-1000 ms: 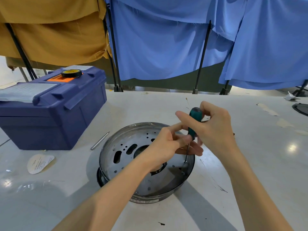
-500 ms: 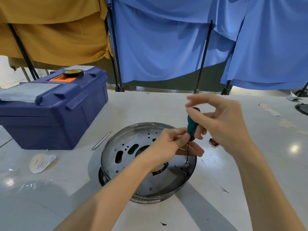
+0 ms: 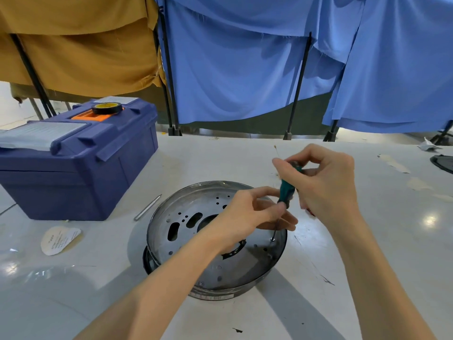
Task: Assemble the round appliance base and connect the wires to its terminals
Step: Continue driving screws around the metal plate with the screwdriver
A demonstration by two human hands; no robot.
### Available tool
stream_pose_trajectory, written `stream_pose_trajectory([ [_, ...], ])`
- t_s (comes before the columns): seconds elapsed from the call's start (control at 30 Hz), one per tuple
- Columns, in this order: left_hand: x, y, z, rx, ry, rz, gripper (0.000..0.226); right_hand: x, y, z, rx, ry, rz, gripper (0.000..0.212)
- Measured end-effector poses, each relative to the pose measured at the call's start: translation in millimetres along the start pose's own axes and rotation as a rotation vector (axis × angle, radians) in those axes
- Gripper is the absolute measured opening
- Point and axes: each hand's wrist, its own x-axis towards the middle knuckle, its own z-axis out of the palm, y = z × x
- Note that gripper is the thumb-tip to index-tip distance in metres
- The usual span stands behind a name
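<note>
A round metal appliance base [image 3: 181, 224] with several holes and slots lies on the white table, over a black part at its lower left. A green-handled screwdriver [image 3: 286, 190] stands nearly upright, its tip on a screw [image 3: 272, 239] near the base's right rim. My right hand [image 3: 326, 182] pinches the top of the handle with fingertips. My left hand [image 3: 247, 217] reaches over the base and holds the lower handle and shaft between thumb and fingers. No wires show.
A blue toolbox [image 3: 73, 158] with a roll of black tape [image 3: 107, 108] on its lid stands at the left. A thin metal rod [image 3: 147, 207] and a paper label [image 3: 58, 239] lie near it. Blue and tan cloths hang behind. A dark object [image 3: 443, 163] is at the right edge.
My right hand's fingers have shifted around the handle's top, as in a turning motion. The left hand and the base stay in place.
</note>
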Motion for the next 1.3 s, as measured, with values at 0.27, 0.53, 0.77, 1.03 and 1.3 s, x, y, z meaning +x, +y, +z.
stream_pose_trajectory([
  [0.27, 1, -2, -3, 0.014, 0.030, 0.000, 0.027, -4, 0, -7, 0.065, -0.154, 0.036, 0.011],
  [0.53, 3, -3, -1, -0.006, 0.055, 0.012, 0.020, -5, 6, 10, -0.230, 0.102, 0.033, 0.052],
  [0.77, 2, -1, -3, -0.017, 0.038, 0.017, 0.018, -6, 5, 2, -0.002, 0.012, -0.004, 0.018],
  [1.03, 2, -1, -4, 0.008, 0.065, 0.003, 0.025, -3, -1, -4, -0.002, -0.088, 0.032, 0.020],
  [1.3, 3, 0, 0, 0.003, 0.029, 0.009, 0.017, -5, 1, 8, -0.218, 0.156, 0.022, 0.045],
])
